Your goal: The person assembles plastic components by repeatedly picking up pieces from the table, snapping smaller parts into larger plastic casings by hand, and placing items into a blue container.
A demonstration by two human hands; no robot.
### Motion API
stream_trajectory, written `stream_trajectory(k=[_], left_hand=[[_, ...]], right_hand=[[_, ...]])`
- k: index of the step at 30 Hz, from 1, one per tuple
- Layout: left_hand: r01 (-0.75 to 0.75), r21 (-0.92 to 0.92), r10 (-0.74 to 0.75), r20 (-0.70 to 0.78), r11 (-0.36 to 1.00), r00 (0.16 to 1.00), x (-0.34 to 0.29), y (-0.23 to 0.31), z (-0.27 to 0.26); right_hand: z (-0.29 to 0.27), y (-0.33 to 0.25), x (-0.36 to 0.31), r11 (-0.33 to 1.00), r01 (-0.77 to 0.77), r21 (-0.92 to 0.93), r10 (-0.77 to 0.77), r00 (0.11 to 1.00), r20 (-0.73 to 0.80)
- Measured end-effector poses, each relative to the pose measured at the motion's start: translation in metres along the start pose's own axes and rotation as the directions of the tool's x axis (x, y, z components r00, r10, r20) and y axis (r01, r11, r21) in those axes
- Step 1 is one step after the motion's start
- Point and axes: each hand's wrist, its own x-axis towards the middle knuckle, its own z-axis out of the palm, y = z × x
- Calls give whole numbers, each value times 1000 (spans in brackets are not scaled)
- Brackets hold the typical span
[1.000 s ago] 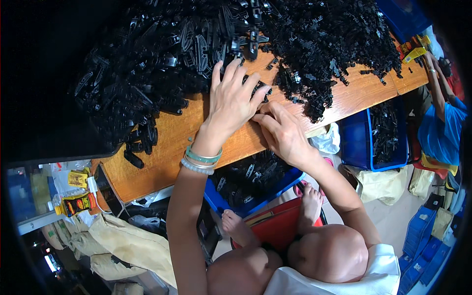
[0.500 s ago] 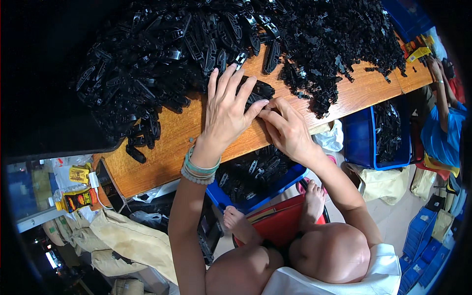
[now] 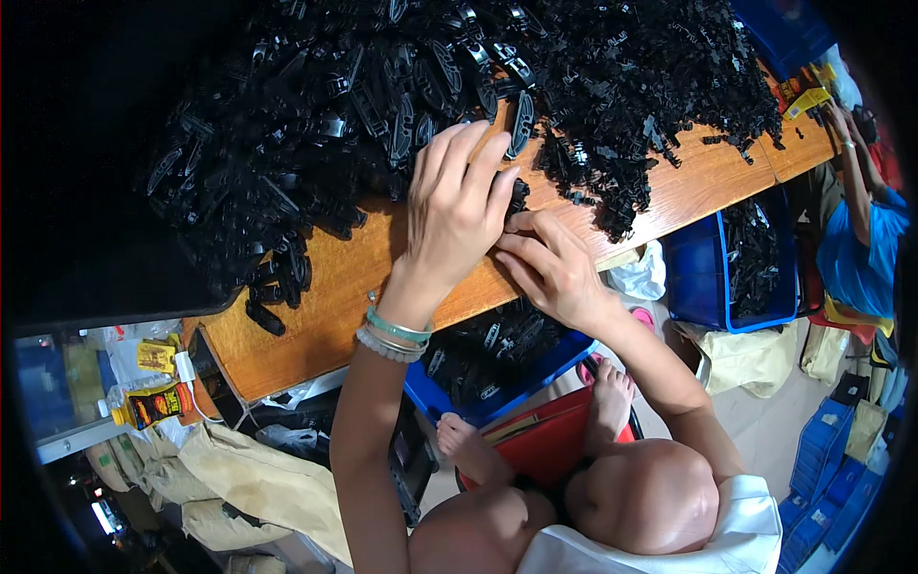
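My left hand (image 3: pixel 453 206), with bracelets (image 3: pixel 392 335) on the wrist, bends its fingers over a black plastic part (image 3: pixel 517 197) at the table's near side. Only a bit of that part shows beside the thumb; the palm hides the rest. Close against it, my right hand (image 3: pixel 557 270) pinches thumb and fingers together at the part's near end. What lies between those fingertips is too small to make out. Just beyond my left hand spreads a heap of long, slotted black plastic parts (image 3: pixel 359 105), some with shiny silver pieces.
Small black pieces (image 3: pixel 660 96) form another heap on the wooden table (image 3: pixel 277 354), at the right. Below the front edge sits a blue bin (image 3: pixel 488 407) of black parts; a second blue bin (image 3: pixel 684 273) stands right. At far right is another person's arm (image 3: pixel 854 182).
My left hand's fingers have drawn closer together and curled, and its thumb has lifted away from my right fingertips. My right hand has shifted slightly left and nearer.
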Motion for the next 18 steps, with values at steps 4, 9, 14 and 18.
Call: stream_trajectory(k=[4, 9, 14, 18], left_hand=[[138, 37, -142, 163, 990, 976, 32, -4, 18], [273, 168, -320, 448, 947, 835, 62, -7, 32], [289, 198, -347, 415, 937, 841, 49, -10, 43], [261, 111, -273, 111, 959, 956, 42, -6, 34]], right_hand=[[1, 1, 0, 1000, 31, 4, -31, 999, -14], [-1, 1, 2, 997, 64, 47, -63, 998, -5], [-40, 19, 28, 985, 88, -147, -109, 984, -140], [-61, 73, 94, 883, 19, -470, -10, 1000, 21]])
